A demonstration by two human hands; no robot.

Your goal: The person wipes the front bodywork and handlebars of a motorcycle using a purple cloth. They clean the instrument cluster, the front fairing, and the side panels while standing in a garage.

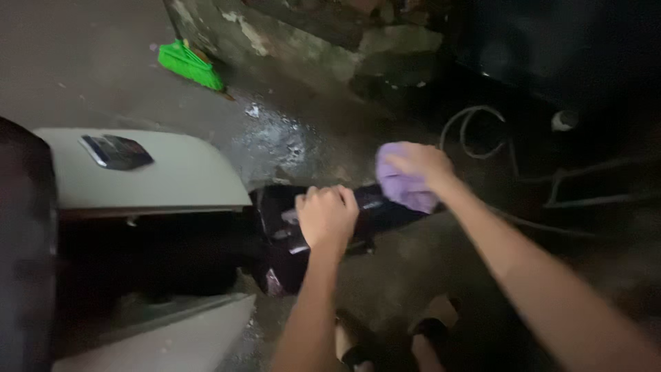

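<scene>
— What's going on over here, starting from the left?

— A pale vehicle panel point(144, 172) with a dark plate on top sits well out to the left of the left hand point(326, 215). That hand's grip is closed over a glossy black part point(289, 234), knuckles up, holding it steady.

— And the other hand?

— Just to the right of that grip, the right hand point(420, 164) is clamped on a purple cloth point(403, 184), pressing it against the far end of the same black part. So the cloth sits right beside the left grip, a little farther from the person.

— How would you wipe it well?

— I'd say keep the left grip firm so the part doesn't rock, and drag the cloth in long strokes away from that hand instead of scrubbing in one spot. The picture is blurred, so I can't tell how dirty the surface is.

— Room to move?

— Beyond both grips there's wet concrete floor point(289, 138), open enough. A green broom point(189, 65) lies far off to the upper left. To the right of the cloth hand, a looped hose point(475, 131) and dark metal bars point(592, 186) crowd in; I'd watch the elbow there.
</scene>
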